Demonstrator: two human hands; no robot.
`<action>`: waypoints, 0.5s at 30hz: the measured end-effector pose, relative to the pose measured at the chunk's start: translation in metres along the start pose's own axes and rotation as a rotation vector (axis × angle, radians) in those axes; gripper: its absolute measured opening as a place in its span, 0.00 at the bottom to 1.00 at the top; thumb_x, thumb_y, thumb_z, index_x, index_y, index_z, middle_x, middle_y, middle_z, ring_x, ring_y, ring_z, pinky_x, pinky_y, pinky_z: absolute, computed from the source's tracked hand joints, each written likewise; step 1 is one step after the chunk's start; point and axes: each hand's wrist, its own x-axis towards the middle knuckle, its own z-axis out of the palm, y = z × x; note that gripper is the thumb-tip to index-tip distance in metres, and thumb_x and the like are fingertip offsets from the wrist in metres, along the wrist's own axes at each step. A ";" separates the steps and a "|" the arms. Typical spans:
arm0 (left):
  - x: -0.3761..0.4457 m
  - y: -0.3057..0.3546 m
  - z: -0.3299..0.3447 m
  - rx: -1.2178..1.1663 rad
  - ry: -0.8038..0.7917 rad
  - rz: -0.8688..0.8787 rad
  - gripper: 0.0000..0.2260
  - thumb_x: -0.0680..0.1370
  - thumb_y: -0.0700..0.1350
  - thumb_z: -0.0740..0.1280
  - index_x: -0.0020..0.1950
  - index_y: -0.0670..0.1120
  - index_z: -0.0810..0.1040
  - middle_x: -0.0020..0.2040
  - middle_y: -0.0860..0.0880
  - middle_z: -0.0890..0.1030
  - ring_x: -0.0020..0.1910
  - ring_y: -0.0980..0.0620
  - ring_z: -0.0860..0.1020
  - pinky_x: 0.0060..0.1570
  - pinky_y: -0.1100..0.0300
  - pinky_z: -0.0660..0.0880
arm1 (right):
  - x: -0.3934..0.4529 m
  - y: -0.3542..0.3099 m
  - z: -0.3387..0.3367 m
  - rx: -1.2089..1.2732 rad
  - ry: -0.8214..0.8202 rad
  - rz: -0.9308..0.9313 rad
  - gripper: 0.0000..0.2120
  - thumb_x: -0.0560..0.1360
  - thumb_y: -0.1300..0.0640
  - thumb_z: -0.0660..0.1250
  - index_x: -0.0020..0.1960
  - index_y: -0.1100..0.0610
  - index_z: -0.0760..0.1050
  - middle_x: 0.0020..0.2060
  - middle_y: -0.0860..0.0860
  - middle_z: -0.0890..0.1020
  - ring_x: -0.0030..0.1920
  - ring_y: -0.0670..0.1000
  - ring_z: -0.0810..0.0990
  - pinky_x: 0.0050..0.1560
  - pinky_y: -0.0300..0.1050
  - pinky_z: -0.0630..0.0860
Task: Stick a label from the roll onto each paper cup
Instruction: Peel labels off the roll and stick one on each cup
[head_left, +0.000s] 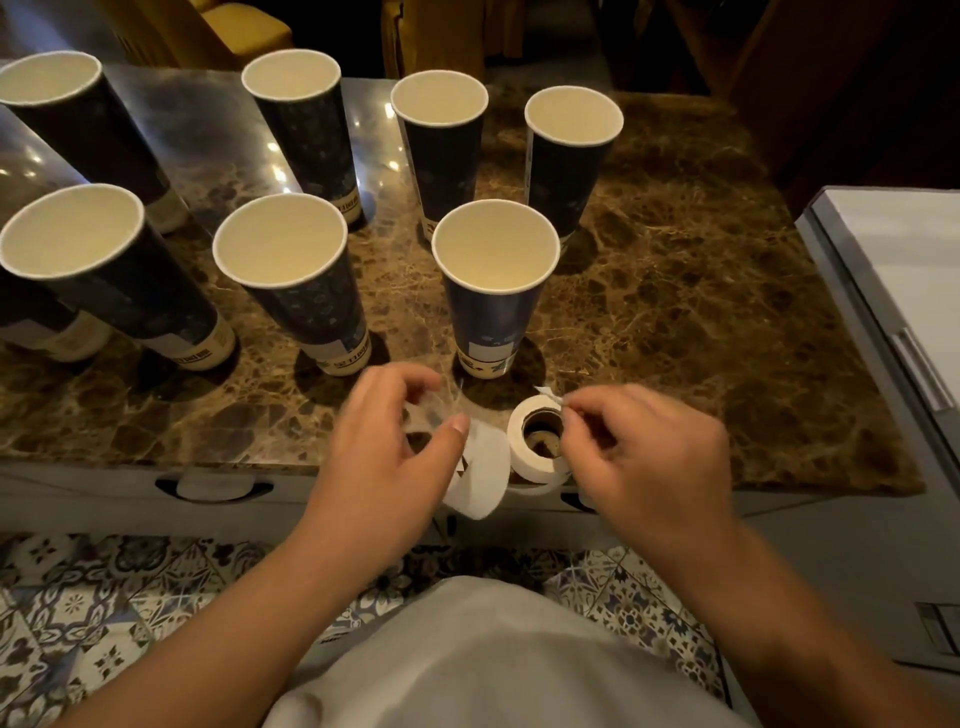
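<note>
Several tall dark-blue paper cups stand upright on the marble table; the nearest one is just beyond my hands. The white label roll lies near the table's front edge. My right hand pinches a small white label at the roll's top edge. My left hand holds the loose backing strip, which curls down over the table edge. The strip is blurred near my fingers.
A white-grey cabinet with a handle stands to the right of the table. Drawer handles sit below the table's front edge. Patterned floor tiles lie underneath. Dark furniture stands behind the table.
</note>
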 end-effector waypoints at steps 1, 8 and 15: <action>-0.001 0.005 0.000 -0.112 -0.068 -0.042 0.04 0.76 0.50 0.66 0.49 0.52 0.77 0.45 0.57 0.77 0.43 0.60 0.75 0.44 0.60 0.74 | -0.003 0.000 0.002 -0.069 0.038 -0.083 0.06 0.75 0.59 0.69 0.42 0.58 0.84 0.31 0.50 0.83 0.29 0.49 0.78 0.28 0.45 0.75; 0.003 0.021 0.007 -0.689 -0.376 -0.464 0.11 0.76 0.50 0.68 0.34 0.50 0.79 0.32 0.50 0.72 0.29 0.55 0.68 0.29 0.60 0.61 | -0.010 -0.010 0.012 -0.127 0.105 -0.308 0.05 0.73 0.59 0.71 0.41 0.60 0.84 0.29 0.54 0.82 0.27 0.54 0.78 0.24 0.49 0.71; 0.010 0.014 -0.001 -0.469 -0.375 -0.294 0.09 0.76 0.41 0.67 0.36 0.45 0.80 0.29 0.52 0.76 0.30 0.55 0.71 0.31 0.61 0.67 | -0.008 0.003 0.003 0.032 -0.067 -0.247 0.12 0.75 0.49 0.70 0.45 0.58 0.84 0.35 0.51 0.84 0.33 0.51 0.80 0.30 0.48 0.74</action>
